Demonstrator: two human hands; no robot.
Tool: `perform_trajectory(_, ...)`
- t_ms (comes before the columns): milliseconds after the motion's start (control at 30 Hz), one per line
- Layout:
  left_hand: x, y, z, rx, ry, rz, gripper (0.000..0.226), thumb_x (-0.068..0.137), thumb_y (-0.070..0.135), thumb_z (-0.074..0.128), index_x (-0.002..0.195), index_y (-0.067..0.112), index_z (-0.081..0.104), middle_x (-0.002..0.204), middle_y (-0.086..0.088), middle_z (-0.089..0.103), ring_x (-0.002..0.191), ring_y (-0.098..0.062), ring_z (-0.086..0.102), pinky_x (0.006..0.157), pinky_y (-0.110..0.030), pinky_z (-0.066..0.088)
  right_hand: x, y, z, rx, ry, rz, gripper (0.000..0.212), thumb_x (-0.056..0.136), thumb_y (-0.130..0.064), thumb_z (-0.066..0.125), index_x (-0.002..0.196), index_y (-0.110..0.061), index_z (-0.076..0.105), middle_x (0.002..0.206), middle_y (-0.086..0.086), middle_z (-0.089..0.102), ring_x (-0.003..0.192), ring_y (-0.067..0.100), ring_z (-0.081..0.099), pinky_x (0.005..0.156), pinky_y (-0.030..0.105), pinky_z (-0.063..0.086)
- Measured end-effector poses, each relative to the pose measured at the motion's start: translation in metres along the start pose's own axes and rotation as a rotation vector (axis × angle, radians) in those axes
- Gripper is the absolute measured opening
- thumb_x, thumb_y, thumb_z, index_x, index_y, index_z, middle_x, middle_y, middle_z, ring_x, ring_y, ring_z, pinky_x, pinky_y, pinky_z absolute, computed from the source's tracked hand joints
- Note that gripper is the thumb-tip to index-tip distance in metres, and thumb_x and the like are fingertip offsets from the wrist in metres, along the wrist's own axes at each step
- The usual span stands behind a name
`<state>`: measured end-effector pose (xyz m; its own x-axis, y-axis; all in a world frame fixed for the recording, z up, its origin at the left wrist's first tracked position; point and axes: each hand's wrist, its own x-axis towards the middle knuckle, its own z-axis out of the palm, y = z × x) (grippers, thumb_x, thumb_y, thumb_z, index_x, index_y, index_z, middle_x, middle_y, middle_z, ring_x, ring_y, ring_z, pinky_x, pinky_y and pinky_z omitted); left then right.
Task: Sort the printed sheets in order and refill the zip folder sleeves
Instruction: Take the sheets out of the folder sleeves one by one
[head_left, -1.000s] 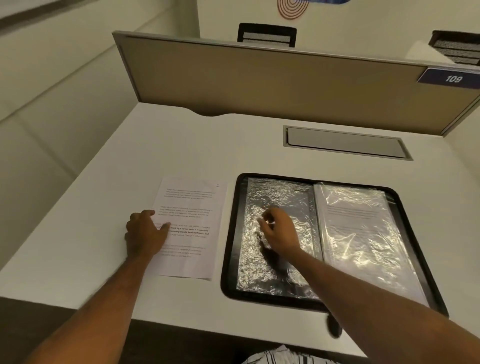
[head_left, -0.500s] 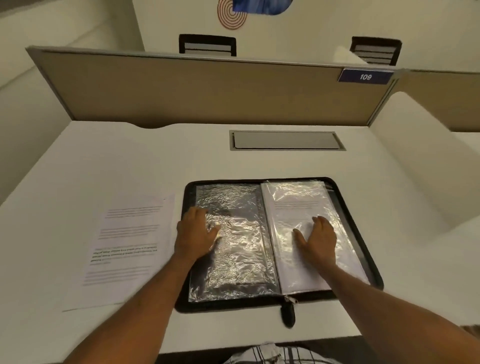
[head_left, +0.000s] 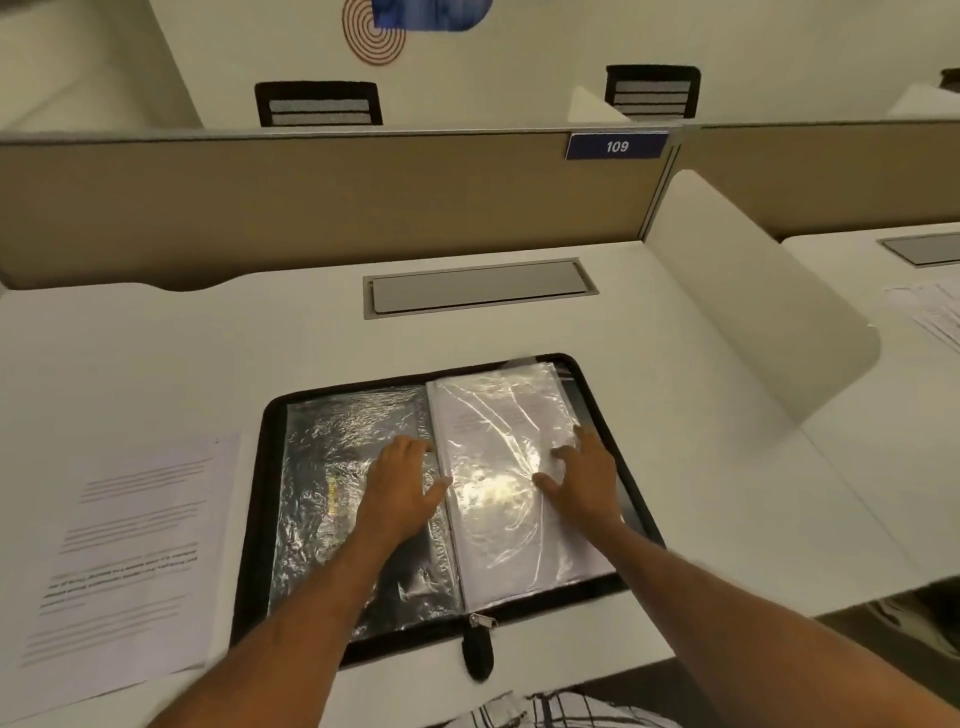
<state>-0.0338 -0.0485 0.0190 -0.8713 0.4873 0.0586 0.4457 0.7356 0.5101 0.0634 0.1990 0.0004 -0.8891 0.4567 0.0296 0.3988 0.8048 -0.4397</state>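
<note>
Nearest us, the zip pull (head_left: 480, 652) dangles over the desk (head_left: 727, 493) edge, so the folder (head_left: 254, 545) is unzipped and lies wide open, flat, right in front of us. Just beyond, both hands are down on the pages. Our left hand (head_left: 400, 493) lies palm down, fingers spread, on the left sleeve (head_left: 322, 467) close to the spine. That sleeve shows only dark backing through crinkled plastic, so we judge it empty and waiting for a refill. Our right hand (head_left: 587, 483) is flat too, fingers fanned out on the right sleeve (head_left: 498, 441) toward its outer edge, pinching nothing; a printed page already sits inside. Why both palms down? We reckon it keeps the springy plastic from flipping while we check what is filled. The spine runs away from us, leaning a touch left at the far end, so each sleeve's long axis points away from us; the openings we cannot make out. To the left, just beside the folder but apart from it, a loose sheet (head_left: 130, 545) lies flat on the desk, its long axis also away from us, tilted right at the top, text the right way up for us and handy for the left hand. Further back sits a grey hatch (head_left: 478, 286), then the partition (head_left: 311, 197) with plate 109 (head_left: 616, 146).
</note>
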Motion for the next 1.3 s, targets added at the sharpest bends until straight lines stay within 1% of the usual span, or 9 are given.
perform_trajectory(233,0.012,0.037,0.009,-0.236,0.023,-0.051,0.042,0.088,0.041,0.07,0.122,0.02,0.057,0.117,0.003,0.056,0.104,-0.013,0.057,0.091,-0.034,0.05,0.003,-0.019,-0.007,0.448,-0.122,-0.107,0.043,0.086,-0.029,0.076,0.125,-0.015,0.061,0.125,0.0,0.064,0.109,0.014,0.061,0.099,0.035,0.049)
perform_trajectory(333,0.021,0.051,0.006,-0.579,0.122,-0.251,0.036,0.085,0.045,0.072,0.11,0.022,0.061,0.098,0.002,0.066,0.087,-0.013,0.065,0.077,-0.034,0.055,-0.002,-0.045,-0.013,0.559,-0.272,-0.228,0.056,0.087,-0.036,0.074,0.136,-0.021,0.052,0.133,-0.002,0.061,0.112,0.012,0.062,0.096,0.031,0.053)
perform_trajectory(433,0.029,0.048,0.003,-0.764,0.098,-0.455,0.069,0.07,0.076,0.066,0.114,0.024,0.057,0.102,-0.002,0.066,0.09,-0.02,0.068,0.079,-0.042,0.059,-0.009,-0.072,-0.012,0.656,-0.367,-0.327,0.058,0.091,-0.032,0.069,0.141,-0.024,0.042,0.135,-0.002,0.058,0.113,0.011,0.063,0.096,0.025,0.052)
perform_trajectory(533,0.032,0.038,0.0,-0.828,0.133,-0.616,0.061,0.081,0.057,0.071,0.124,0.016,0.054,0.11,-0.006,0.065,0.088,-0.02,0.067,0.073,-0.036,0.058,-0.013,-0.095,-0.01,0.716,-0.444,-0.356,0.051,0.096,-0.02,0.061,0.142,-0.023,0.038,0.138,-0.001,0.056,0.108,0.01,0.065,0.09,0.021,0.054)
perform_trajectory(633,0.027,0.019,-0.009,-0.812,0.175,-0.689,0.034,0.091,0.013,0.066,0.123,0.014,0.057,0.106,-0.006,0.065,0.079,-0.012,0.062,0.06,-0.024,0.048,-0.013,-0.107,-0.007,0.687,-0.375,-0.399,0.038,0.098,-0.02,0.054,0.135,-0.019,0.047,0.128,0.0,0.063,0.101,0.012,0.068,0.089,0.026,0.054)
perform_trajectory(733,0.019,-0.007,-0.019,-0.775,0.184,-0.693,0.034,0.088,0.002,0.066,0.12,0.011,0.059,0.096,-0.007,0.066,0.072,-0.015,0.061,0.058,-0.024,0.048,-0.004,-0.104,-0.004,0.63,-0.29,-0.411,0.028,0.099,-0.026,0.055,0.123,-0.013,0.058,0.114,0.002,0.067,0.098,0.011,0.064,0.087,0.028,0.054)
perform_trajectory(900,0.006,-0.052,-0.04,-0.649,0.186,-0.74,0.035,0.087,0.001,0.069,0.119,0.011,0.061,0.092,-0.011,0.067,0.062,-0.018,0.059,0.053,-0.031,0.055,0.016,-0.067,0.005,0.463,-0.187,-0.281,0.029,0.097,-0.029,0.061,0.119,-0.011,0.061,0.11,0.002,0.065,0.098,0.011,0.059,0.091,0.038,0.052)
perform_trajectory(1067,-0.005,-0.08,-0.061,-0.397,0.168,-0.704,0.038,0.086,0.003,0.066,0.123,0.007,0.059,0.108,-0.015,0.068,0.095,-0.031,0.063,0.089,-0.038,0.051,0.041,-0.024,0.003,0.136,-0.127,-0.223,0.054,0.087,-0.03,0.072,0.134,-0.012,0.052,0.132,0.008,0.055,0.122,0.025,0.05,0.105,0.039,0.039)
perform_trajectory(1300,-0.013,-0.091,-0.087,-0.016,0.11,-0.776,0.055,0.086,0.016,0.069,0.135,0.006,0.047,0.126,-0.021,0.057,0.11,-0.041,0.057,0.086,-0.046,0.046,0.075,-0.005,-0.011,-0.092,-0.137,-0.065,0.092,0.08,-0.064,0.067,0.149,-0.013,0.032,0.149,0.008,0.038,0.139,0.028,0.033,0.113,0.046,0.028)
